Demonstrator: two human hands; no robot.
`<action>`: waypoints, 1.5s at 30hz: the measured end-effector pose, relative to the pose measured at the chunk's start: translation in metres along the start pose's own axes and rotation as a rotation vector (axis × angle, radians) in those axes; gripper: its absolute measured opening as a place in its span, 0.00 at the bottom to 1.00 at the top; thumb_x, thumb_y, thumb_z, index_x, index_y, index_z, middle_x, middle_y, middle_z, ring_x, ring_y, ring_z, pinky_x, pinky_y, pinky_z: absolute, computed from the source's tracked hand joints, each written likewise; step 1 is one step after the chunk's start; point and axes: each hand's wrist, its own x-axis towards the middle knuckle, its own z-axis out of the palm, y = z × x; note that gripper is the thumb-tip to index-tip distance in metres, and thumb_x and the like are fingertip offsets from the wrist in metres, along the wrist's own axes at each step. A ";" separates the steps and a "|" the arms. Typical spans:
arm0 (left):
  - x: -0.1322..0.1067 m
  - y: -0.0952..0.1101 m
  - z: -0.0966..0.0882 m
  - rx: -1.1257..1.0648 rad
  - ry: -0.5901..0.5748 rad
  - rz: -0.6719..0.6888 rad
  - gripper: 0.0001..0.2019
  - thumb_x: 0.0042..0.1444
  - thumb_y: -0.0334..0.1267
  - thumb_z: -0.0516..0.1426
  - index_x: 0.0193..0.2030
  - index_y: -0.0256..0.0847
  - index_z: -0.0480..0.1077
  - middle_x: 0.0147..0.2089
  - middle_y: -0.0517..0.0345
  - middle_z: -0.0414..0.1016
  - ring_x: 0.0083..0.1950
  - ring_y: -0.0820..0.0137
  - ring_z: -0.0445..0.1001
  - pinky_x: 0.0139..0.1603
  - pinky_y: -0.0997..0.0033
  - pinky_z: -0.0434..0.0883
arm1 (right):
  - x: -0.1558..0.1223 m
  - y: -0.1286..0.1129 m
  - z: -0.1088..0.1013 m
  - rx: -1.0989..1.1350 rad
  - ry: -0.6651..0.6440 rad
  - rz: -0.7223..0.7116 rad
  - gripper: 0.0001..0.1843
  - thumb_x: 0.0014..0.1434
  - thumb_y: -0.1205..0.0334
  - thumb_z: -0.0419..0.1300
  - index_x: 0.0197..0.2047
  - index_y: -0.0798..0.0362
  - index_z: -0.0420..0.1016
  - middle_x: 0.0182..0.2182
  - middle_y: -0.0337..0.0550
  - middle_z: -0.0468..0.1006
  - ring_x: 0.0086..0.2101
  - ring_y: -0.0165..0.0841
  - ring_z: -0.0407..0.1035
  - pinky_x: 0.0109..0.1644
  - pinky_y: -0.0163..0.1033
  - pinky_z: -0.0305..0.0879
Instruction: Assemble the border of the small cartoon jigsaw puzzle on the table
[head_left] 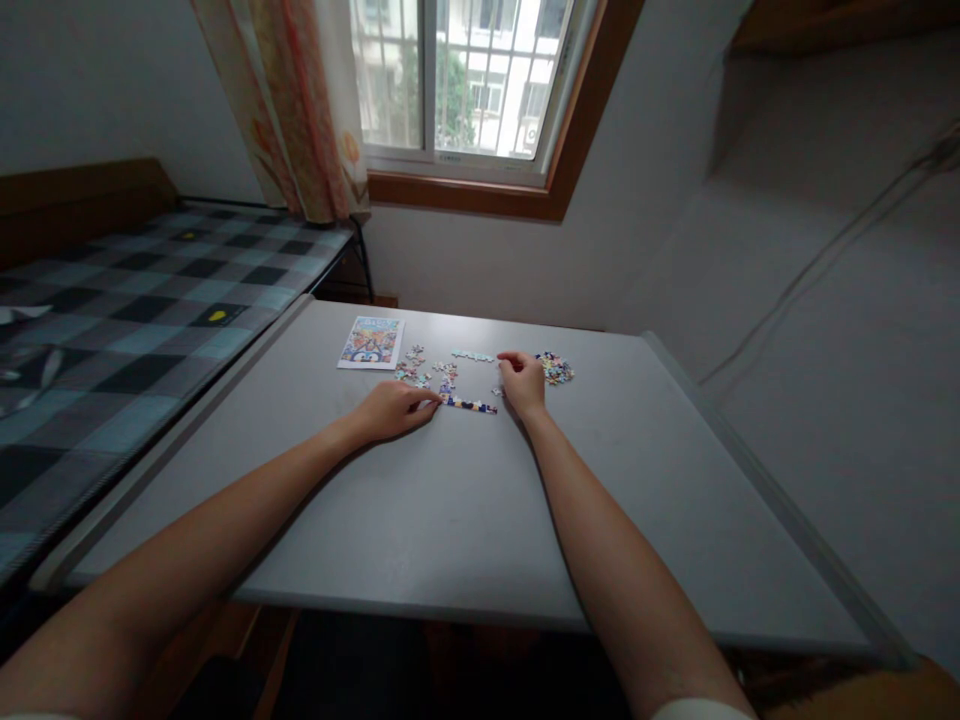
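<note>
A strip of joined jigsaw puzzle pieces [472, 405], dark blue and yellow, lies across the table in front of me. My left hand [397, 408] rests at its left end, fingers stretched out and fingertips touching the corner. Joined pieces [448, 378] run upward from that corner. Farther off lies a pale green strip of pieces [472, 355]. By its right end my right hand [523, 380] is closed in a pinch; anything between the fingertips is too small to make out. A loose puzzle piece [496, 392] lies just left of this hand.
Loose pieces [412, 368] lie scattered left of the strips, and a heap of pieces [556, 369] sits beyond my right hand. A printed picture sheet [371, 343] lies at the back left of the white table [420, 520]. A bed with a checked cover [150, 290] adjoins the left side.
</note>
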 end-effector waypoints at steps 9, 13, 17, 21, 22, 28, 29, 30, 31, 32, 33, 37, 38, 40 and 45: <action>0.000 0.001 -0.002 -0.002 0.016 0.016 0.14 0.62 0.40 0.53 0.46 0.42 0.79 0.23 0.60 0.73 0.23 0.74 0.68 0.28 0.76 0.58 | -0.001 -0.001 0.000 0.001 -0.002 0.011 0.15 0.51 0.64 0.54 0.37 0.58 0.80 0.31 0.47 0.81 0.30 0.34 0.70 0.39 0.37 0.66; -0.001 -0.002 0.000 0.006 0.012 0.011 0.14 0.61 0.40 0.53 0.46 0.42 0.79 0.23 0.60 0.74 0.24 0.74 0.69 0.29 0.76 0.59 | 0.007 0.002 -0.003 0.050 -0.047 0.038 0.14 0.50 0.66 0.54 0.36 0.58 0.80 0.32 0.47 0.81 0.32 0.33 0.71 0.40 0.36 0.66; -0.001 -0.003 0.003 0.011 0.011 0.002 0.15 0.62 0.41 0.53 0.47 0.43 0.79 0.24 0.60 0.74 0.25 0.73 0.70 0.29 0.75 0.59 | 0.017 0.002 -0.014 0.026 -0.143 0.106 0.14 0.51 0.67 0.54 0.37 0.58 0.80 0.31 0.46 0.80 0.31 0.32 0.72 0.37 0.34 0.66; 0.000 -0.004 0.004 0.004 0.020 0.012 0.15 0.61 0.41 0.53 0.46 0.43 0.79 0.24 0.60 0.73 0.25 0.73 0.70 0.29 0.75 0.59 | 0.016 -0.004 -0.025 -0.201 -0.233 0.113 0.12 0.54 0.65 0.56 0.37 0.57 0.80 0.27 0.44 0.79 0.29 0.31 0.70 0.34 0.34 0.63; 0.000 -0.004 0.004 0.003 0.021 0.015 0.15 0.61 0.40 0.53 0.46 0.43 0.79 0.24 0.60 0.73 0.25 0.74 0.69 0.29 0.75 0.58 | 0.014 -0.007 -0.025 -0.281 -0.252 0.087 0.11 0.54 0.65 0.57 0.37 0.57 0.80 0.28 0.45 0.79 0.29 0.31 0.70 0.35 0.34 0.63; 0.001 -0.002 0.001 -0.005 0.025 0.006 0.15 0.61 0.41 0.52 0.47 0.44 0.79 0.23 0.61 0.73 0.24 0.74 0.69 0.28 0.76 0.58 | -0.003 -0.022 -0.020 -0.554 -0.364 -0.010 0.10 0.57 0.61 0.58 0.39 0.52 0.78 0.35 0.45 0.81 0.35 0.34 0.72 0.41 0.35 0.63; 0.001 -0.001 0.001 -0.006 0.024 0.003 0.15 0.61 0.42 0.52 0.47 0.44 0.79 0.23 0.61 0.73 0.24 0.74 0.69 0.28 0.76 0.58 | -0.005 -0.023 -0.019 -0.563 -0.366 -0.014 0.10 0.57 0.61 0.58 0.40 0.51 0.78 0.36 0.45 0.81 0.35 0.34 0.72 0.41 0.36 0.63; 0.001 0.000 0.000 -0.007 0.024 0.001 0.15 0.61 0.42 0.52 0.47 0.44 0.79 0.23 0.60 0.73 0.24 0.74 0.69 0.28 0.76 0.58 | -0.006 -0.024 -0.018 -0.567 -0.364 -0.020 0.10 0.57 0.61 0.57 0.40 0.51 0.78 0.36 0.46 0.81 0.35 0.35 0.72 0.41 0.36 0.63; 0.001 0.000 0.000 -0.008 0.024 -0.001 0.15 0.61 0.42 0.52 0.47 0.43 0.79 0.23 0.60 0.73 0.24 0.74 0.69 0.28 0.76 0.58 | -0.007 -0.024 -0.018 -0.565 -0.363 -0.027 0.10 0.57 0.61 0.57 0.40 0.51 0.78 0.35 0.46 0.81 0.35 0.35 0.72 0.40 0.36 0.64; 0.001 0.001 0.000 -0.011 0.021 -0.002 0.15 0.61 0.42 0.52 0.47 0.43 0.79 0.23 0.60 0.73 0.24 0.74 0.69 0.28 0.76 0.58 | -0.007 -0.024 -0.018 -0.559 -0.359 -0.034 0.10 0.57 0.61 0.57 0.40 0.51 0.78 0.35 0.47 0.81 0.35 0.36 0.72 0.40 0.37 0.64; 0.001 0.001 -0.001 -0.013 0.020 -0.003 0.16 0.61 0.42 0.52 0.47 0.43 0.79 0.23 0.60 0.73 0.24 0.74 0.69 0.28 0.76 0.58 | -0.006 -0.023 -0.018 -0.549 -0.355 -0.041 0.10 0.57 0.61 0.57 0.40 0.51 0.78 0.34 0.47 0.81 0.34 0.36 0.72 0.39 0.37 0.64; 0.000 0.000 0.000 -0.012 0.021 -0.004 0.15 0.61 0.42 0.52 0.47 0.43 0.79 0.23 0.60 0.74 0.24 0.74 0.69 0.29 0.76 0.58 | 0.001 -0.016 -0.021 -0.452 -0.372 -0.034 0.10 0.56 0.66 0.58 0.39 0.53 0.79 0.32 0.46 0.81 0.32 0.33 0.72 0.39 0.35 0.64; 0.000 0.000 0.000 -0.008 0.021 -0.004 0.15 0.61 0.42 0.53 0.47 0.43 0.79 0.24 0.60 0.74 0.25 0.74 0.69 0.29 0.76 0.58 | 0.004 -0.014 -0.023 -0.420 -0.378 -0.027 0.10 0.55 0.67 0.58 0.39 0.55 0.80 0.32 0.46 0.81 0.31 0.32 0.71 0.38 0.34 0.64; 0.000 -0.001 0.001 -0.001 0.017 -0.006 0.15 0.61 0.41 0.52 0.46 0.43 0.79 0.24 0.60 0.74 0.25 0.73 0.70 0.29 0.76 0.58 | 0.009 -0.010 -0.027 -0.365 -0.396 -0.007 0.10 0.54 0.69 0.58 0.38 0.57 0.80 0.31 0.46 0.81 0.30 0.30 0.71 0.36 0.33 0.64; 0.000 -0.002 0.002 -0.005 0.008 -0.003 0.15 0.61 0.41 0.52 0.46 0.42 0.79 0.24 0.60 0.74 0.25 0.73 0.70 0.29 0.76 0.59 | 0.016 -0.004 -0.037 -0.296 -0.477 0.027 0.07 0.50 0.70 0.61 0.32 0.60 0.81 0.27 0.44 0.80 0.26 0.28 0.68 0.31 0.31 0.61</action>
